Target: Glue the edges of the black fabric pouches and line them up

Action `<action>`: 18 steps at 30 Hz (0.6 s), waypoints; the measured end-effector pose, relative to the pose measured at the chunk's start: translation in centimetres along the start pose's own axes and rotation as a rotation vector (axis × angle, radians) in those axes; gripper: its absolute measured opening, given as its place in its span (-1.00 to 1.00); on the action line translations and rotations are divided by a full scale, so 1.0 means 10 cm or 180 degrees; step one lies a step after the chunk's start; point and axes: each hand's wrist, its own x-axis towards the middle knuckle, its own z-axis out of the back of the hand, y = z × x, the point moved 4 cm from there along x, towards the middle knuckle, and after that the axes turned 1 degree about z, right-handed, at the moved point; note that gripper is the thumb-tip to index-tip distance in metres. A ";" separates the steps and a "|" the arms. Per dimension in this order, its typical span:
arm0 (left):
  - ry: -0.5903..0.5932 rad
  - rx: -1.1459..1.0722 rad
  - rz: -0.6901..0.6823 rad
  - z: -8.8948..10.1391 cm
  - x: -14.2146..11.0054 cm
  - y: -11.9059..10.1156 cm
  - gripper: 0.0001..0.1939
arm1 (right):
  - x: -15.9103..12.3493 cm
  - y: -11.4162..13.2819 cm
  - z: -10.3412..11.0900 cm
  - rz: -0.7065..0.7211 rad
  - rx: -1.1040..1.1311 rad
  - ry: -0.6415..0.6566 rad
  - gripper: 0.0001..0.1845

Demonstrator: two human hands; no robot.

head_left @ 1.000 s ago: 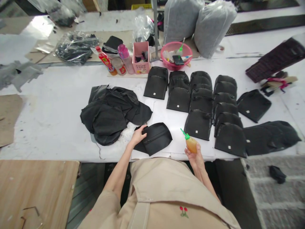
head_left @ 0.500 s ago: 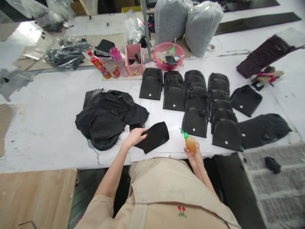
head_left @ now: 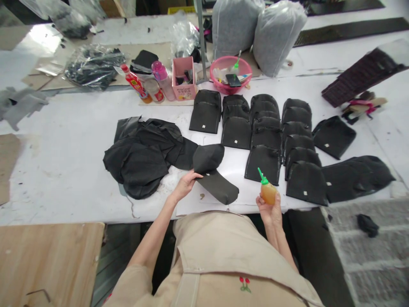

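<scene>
A heap of loose black fabric pieces (head_left: 143,153) lies left of centre on the white worktop (head_left: 64,149). Just beside it, near the front edge, the left hand (head_left: 185,185) pinches a folded black fabric piece (head_left: 212,172) (its upper half curled over, its lower end flat on the worktop). Further right, at the front edge, the right hand (head_left: 271,211) is closed around a small amber glue bottle (head_left: 267,190) with a green nozzle, held upright. Behind it, rows of finished black pieces (head_left: 271,132) overlap toward the back edge.

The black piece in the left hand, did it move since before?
Yes. The black piece in the left hand has been lifted and folded up, its top edge now nearer the rows of laid-out black pieces.
</scene>
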 end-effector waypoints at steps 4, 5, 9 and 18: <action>0.0460 0.0329 0.0421 -0.33 -0.16 0.45 -0.34 | 0.01 -0.01 0.02 -0.0001 0.0008 -0.0087 -0.36; 0.0526 0.0361 0.0526 -0.37 -0.18 0.50 -0.31 | 0.01 -0.02 0.02 -0.0026 0.0005 -0.0091 -0.37; 0.0316 0.0302 0.0904 -0.40 -0.22 0.54 -0.32 | -0.02 -0.12 -0.02 -0.0173 -0.0026 -0.0057 -0.40; -0.0596 0.1881 0.1930 -0.32 -0.29 0.33 -0.54 | -0.06 -0.24 -0.06 -0.0299 -0.0180 -0.0124 -0.43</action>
